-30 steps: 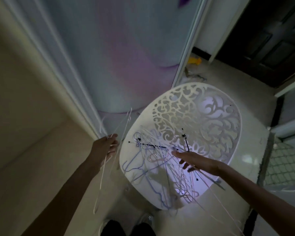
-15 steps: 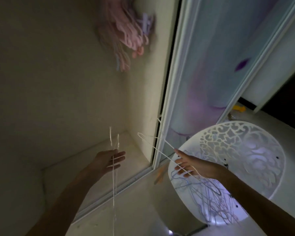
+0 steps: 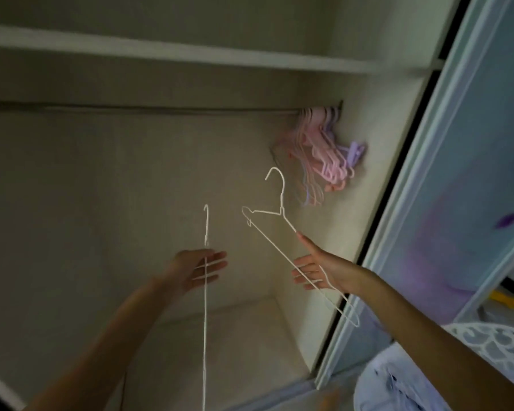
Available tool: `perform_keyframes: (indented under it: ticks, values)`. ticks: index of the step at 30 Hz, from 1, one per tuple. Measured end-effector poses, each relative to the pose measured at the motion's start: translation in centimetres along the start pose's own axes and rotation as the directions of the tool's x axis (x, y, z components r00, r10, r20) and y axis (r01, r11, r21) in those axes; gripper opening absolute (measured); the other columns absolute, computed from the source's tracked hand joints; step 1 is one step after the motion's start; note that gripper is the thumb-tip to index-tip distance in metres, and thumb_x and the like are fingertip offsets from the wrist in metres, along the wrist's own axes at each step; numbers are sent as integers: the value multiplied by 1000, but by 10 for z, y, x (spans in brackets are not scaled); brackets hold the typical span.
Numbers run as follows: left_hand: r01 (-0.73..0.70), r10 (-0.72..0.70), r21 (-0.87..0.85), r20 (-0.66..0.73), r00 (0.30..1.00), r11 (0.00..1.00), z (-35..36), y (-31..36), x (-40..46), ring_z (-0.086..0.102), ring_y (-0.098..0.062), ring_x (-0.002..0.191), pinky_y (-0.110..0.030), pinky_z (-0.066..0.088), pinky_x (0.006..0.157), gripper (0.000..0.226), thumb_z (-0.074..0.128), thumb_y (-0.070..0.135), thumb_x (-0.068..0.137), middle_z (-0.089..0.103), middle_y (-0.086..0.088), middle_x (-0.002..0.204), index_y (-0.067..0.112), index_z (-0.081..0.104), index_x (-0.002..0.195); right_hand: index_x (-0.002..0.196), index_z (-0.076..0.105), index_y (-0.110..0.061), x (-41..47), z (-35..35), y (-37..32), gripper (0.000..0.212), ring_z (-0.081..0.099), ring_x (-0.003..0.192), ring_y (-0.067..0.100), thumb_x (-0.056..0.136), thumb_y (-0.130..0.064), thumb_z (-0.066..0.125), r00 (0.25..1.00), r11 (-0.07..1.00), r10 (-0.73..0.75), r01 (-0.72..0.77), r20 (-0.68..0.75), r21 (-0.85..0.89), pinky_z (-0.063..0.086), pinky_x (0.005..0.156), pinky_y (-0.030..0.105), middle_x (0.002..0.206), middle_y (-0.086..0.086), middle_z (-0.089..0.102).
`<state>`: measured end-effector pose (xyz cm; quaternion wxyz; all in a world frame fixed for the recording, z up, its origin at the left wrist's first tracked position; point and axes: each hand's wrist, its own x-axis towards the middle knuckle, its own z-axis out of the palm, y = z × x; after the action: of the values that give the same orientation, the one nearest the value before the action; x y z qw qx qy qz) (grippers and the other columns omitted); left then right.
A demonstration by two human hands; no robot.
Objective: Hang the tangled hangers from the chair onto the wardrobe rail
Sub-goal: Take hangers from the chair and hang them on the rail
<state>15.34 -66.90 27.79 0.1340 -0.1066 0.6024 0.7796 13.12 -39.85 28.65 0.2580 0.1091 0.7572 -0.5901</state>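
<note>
Carrying two white wire hangers up toward the wardrobe rail [image 3: 161, 108], one gripped in each raised hand below it, left hand [image 3: 201, 269], right hand [image 3: 321, 269]; next, hooking both over.

thin white wire hangers [image 3: 282, 232], pink plastic hangers [image 3: 324, 155]

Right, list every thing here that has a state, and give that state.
Left hand: grips an edge-on white hanger, unhung.
Right hand: holds a second white hanger, hook up, below the rail.
Rail: mostly bare.
Pink and purple hangers: hung at its right end.
Sliding door: open.
</note>
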Motion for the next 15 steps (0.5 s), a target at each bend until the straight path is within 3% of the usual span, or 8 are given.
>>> perform_keyframes:
  ticks: [3,7,12,15]
  values:
    - [-59,59,-29,-20,998,998,3,38,20,71,-8,59,-29,53,72,16,42,8,94,74,4,67,12,53,84,126,47,2,19,-2,-50,87,61,99,28,82,-72,37,998,997,-68,68,-10,23,52,81,32,113,20,60]
    - [-160,158,-44,-32,987,986,12,84,55,71,-8,61,-27,55,66,17,43,8,94,74,5,68,13,52,81,123,47,5,55,-18,-116,89,61,90,28,81,-73,37,985,985,-165,167,-52,38,51,73,31,107,21,60]
    - [-215,212,-49,-52,976,975,24,120,92,71,-7,60,-27,55,64,15,45,9,94,74,6,68,12,56,84,114,52,3,102,-40,-181,91,65,78,26,74,-78,43,978,975,-191,199,-85,98,54,75,33,96,20,64]
    - [-214,211,-51,-52,976,976,27,126,108,71,-8,63,-29,53,71,13,46,9,94,74,4,74,10,57,87,110,51,3,130,-42,-198,90,63,76,27,75,-79,41,981,979,-166,176,-105,100,54,73,34,89,19,62]
